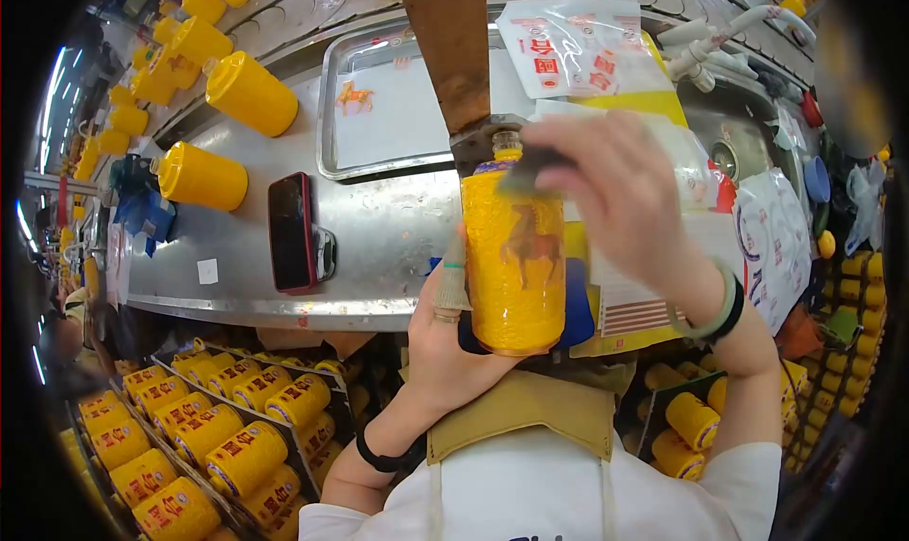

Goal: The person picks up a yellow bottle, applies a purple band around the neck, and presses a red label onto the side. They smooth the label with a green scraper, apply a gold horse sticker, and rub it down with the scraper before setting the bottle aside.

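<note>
A yellow bottle point(511, 300) with a horse picture on its side stands upright in front of my chest, its glass neck at the top. My left hand point(454, 352) holds it from the left side and the base, with a pale finger cover on one finger. My right hand point(615, 177) is at the bottle's upper right, slightly blurred, and grips a dark flat tool point(532, 170) that lies against the bottle's shoulder. The tool's exact shape is smeared by motion.
A metal tray point(331, 167) holds a sheet with a horse picture. A phone point(291, 230) lies left of the bottle. Yellow bottles point(251, 94) rest at the upper left. Printed plastic sheets point(573, 44) lie by a sink. Crates of labelled bottles point(248, 458) flank me.
</note>
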Tool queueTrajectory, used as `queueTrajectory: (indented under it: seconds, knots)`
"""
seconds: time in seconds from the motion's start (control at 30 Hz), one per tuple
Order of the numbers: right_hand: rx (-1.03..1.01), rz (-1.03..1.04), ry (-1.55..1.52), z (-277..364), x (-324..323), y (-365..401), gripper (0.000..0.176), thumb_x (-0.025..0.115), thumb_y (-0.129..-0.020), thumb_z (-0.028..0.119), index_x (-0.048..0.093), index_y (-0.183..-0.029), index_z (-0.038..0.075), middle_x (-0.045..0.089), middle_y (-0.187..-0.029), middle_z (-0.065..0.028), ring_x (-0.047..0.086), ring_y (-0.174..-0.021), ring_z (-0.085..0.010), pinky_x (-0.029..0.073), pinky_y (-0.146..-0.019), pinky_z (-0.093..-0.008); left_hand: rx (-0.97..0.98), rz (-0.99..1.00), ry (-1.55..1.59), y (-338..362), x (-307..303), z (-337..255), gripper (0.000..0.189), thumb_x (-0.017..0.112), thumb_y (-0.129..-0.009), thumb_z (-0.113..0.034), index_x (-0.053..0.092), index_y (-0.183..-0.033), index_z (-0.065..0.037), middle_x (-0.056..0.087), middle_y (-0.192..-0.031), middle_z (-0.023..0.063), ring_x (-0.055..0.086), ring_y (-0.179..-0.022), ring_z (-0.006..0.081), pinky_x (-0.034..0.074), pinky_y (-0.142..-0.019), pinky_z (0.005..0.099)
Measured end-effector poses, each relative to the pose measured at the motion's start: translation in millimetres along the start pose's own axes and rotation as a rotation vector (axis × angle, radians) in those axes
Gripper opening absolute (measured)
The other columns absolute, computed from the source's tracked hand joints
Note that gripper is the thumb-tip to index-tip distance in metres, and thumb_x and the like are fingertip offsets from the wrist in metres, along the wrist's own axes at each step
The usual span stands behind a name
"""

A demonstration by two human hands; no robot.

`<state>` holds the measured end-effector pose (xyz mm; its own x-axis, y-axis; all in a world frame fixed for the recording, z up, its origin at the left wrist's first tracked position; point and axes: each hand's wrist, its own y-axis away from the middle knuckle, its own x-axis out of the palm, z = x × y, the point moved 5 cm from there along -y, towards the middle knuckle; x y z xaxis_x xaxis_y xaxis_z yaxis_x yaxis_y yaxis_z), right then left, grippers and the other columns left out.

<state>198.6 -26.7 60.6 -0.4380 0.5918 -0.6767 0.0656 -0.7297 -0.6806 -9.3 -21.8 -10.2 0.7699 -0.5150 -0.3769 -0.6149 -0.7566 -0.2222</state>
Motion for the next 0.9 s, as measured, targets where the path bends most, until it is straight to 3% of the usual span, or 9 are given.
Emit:
queueTrajectory:
  seconds: [0.1,0.2,0.3,0.4,0.5,0.67,0.73,0.8,0.9]
  knots:
    - [-0.203,-0.038,0.205,4.7,-14.9,-1.4,0.026,0.076,-0.083,0.009,0.075,-0.109,0.012,0.074,-0.103,-0.0004,0.061,-0.082,-0.0208,0.047,-0.074,-0.0345,-0.002,0.04,-0.03,-0.5,0.0,-1.2,0.124,0.102,-0.066,-0.018,0.026,-0.162,0.004,0.065,-0.137,0.0193,0.068,-0.122,0.027,0.054,-0.103,0.0373]
    - [-0.475,0.04,-0.188,60.5,0.8,42.6,0.025,0.074,-0.076,0.024,0.071,-0.1,0.019,0.066,-0.103,0.0048,0.057,-0.077,-0.0134,0.05,-0.071,-0.0346,-0.033,0.048,0.044,-2.0,-0.6,5.7,0.116,0.098,-0.071,-0.025,0.03,-0.16,0.006,0.063,-0.134,0.0218,0.068,-0.119,0.0317,0.055,-0.101,0.0394]
    - [-0.381,0.199,-0.236,67.8,-2.4,34.8,0.026,0.075,-0.076,0.024,0.072,-0.1,0.016,0.066,-0.103,0.004,0.058,-0.077,-0.0161,0.049,-0.072,-0.0363,0.028,0.082,-0.044,-1.3,-3.3,3.6,0.116,0.097,-0.073,-0.022,0.027,-0.161,0.007,0.063,-0.136,0.0208,0.067,-0.121,0.0289,0.054,-0.102,0.0386]
    - [-0.003,-0.06,0.026,-6.2,1.7,1.3,0.025,0.077,-0.076,0.025,0.073,-0.099,0.014,0.069,-0.106,0.0,0.062,-0.081,-0.0222,0.048,-0.073,-0.036,-0.064,0.093,-0.007,0.2,-1.6,6.0,0.121,0.098,-0.07,-0.016,0.023,-0.163,0.005,0.064,-0.137,0.019,0.066,-0.123,0.0242,0.051,-0.106,0.0368]
    - [-0.161,-0.082,0.157,7.6,-12.2,11.2,0.02,0.076,-0.079,0.025,0.073,-0.097,0.017,0.07,-0.11,0.001,0.063,-0.085,-0.0198,0.05,-0.074,-0.0367,-0.029,0.109,0.008,1.2,-3.6,11.6,0.12,0.095,-0.073,-0.015,0.02,-0.164,0.005,0.065,-0.137,0.0185,0.066,-0.122,0.0244,0.051,-0.106,0.0373]
    - [-0.481,0.114,-0.23,96.9,-13.4,65.3,0.025,0.069,-0.083,0.012,0.072,-0.104,0.024,0.068,-0.107,0.0075,0.06,-0.085,-0.0104,0.049,-0.067,-0.024,-0.156,0.126,0.151,5.0,-1.9,29.6,0.116,0.093,-0.074,-0.013,0.022,-0.162,0.008,0.057,-0.146,0.0243,0.062,-0.131,0.0316,0.05,-0.109,0.0396]
    - [-0.209,0.177,-0.202,79.2,-12.6,62.2,0.028,0.069,-0.086,0.008,0.072,-0.112,0.018,0.069,-0.103,0.0005,0.064,-0.084,-0.0134,0.053,-0.071,-0.0269,-0.089,0.176,0.095,2.0,-4.2,21.6,0.117,0.093,-0.075,-0.013,0.019,-0.163,0.008,0.056,-0.147,0.0252,0.06,-0.133,0.0325,0.049,-0.11,0.0403]
    - [0.363,-0.017,-0.23,29.2,-4.0,50.4,0.024,0.07,-0.09,0.005,0.07,-0.114,0.007,0.066,-0.091,-0.006,0.063,-0.075,-0.0219,0.054,-0.069,-0.0348,-0.036,0.185,0.005,1.1,-2.1,15.2,0.123,0.094,-0.073,-0.013,0.014,-0.165,0.004,0.052,-0.152,0.0204,0.058,-0.133,0.0268,0.048,-0.111,0.0401]
    - [0.566,-0.16,-0.137,-4.6,-6.4,62.6,0.027,0.069,-0.093,0.0,0.067,-0.12,0.003,0.069,-0.096,-0.0122,0.068,-0.083,-0.0279,0.054,-0.074,-0.0354,-0.11,0.233,0.044,0.8,-1.9,14.7,0.137,0.102,-0.066,-0.024,0.012,-0.165,0.005,0.043,-0.158,0.0216,0.051,-0.141,0.0316,0.044,-0.115,0.0439]
